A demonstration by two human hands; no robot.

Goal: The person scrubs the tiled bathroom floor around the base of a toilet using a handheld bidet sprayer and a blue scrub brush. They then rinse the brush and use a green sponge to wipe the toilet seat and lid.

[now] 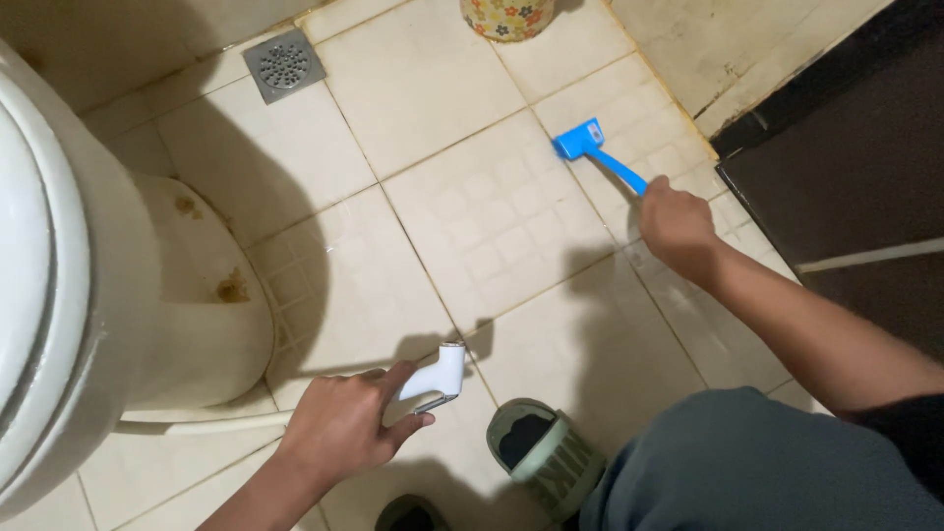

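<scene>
The blue brush [598,154] lies out on the tiled floor [492,216] well to the far side of the toilet [88,285], its handle running back into the right hand [677,226], which is closed around the handle's end so that only the forward part of the handle and the head show beyond the knuckles. The brush head rests on a tile near the dark threshold [836,147], away from the toilet. The right arm reaches forward from the lower right, forearm bare, wrist roughly straight, the back of the hand facing up. The white spray nozzle [438,376] sits much nearer the toilet, just off the base of the bowl, held in the left hand [344,428]; the fingers wrap its grip and the thumb lies along the top, with the nozzle's tip pointing away from the toilet toward the open tiles. A pale hose [202,425] trails from this hand back along the foot of the toilet. The left forearm comes up from the bottom edge, bent slightly inward. The brush is bright blue plastic with a short flat rectangular head set crosswise on a slim handle. The nozzle is glossy white with a metal trigger lever beneath. Beyond the toilet, a square metal floor drain [284,63] sits in the tiles, and a green sandal [546,454] stands on the floor beside the nozzle.
</scene>
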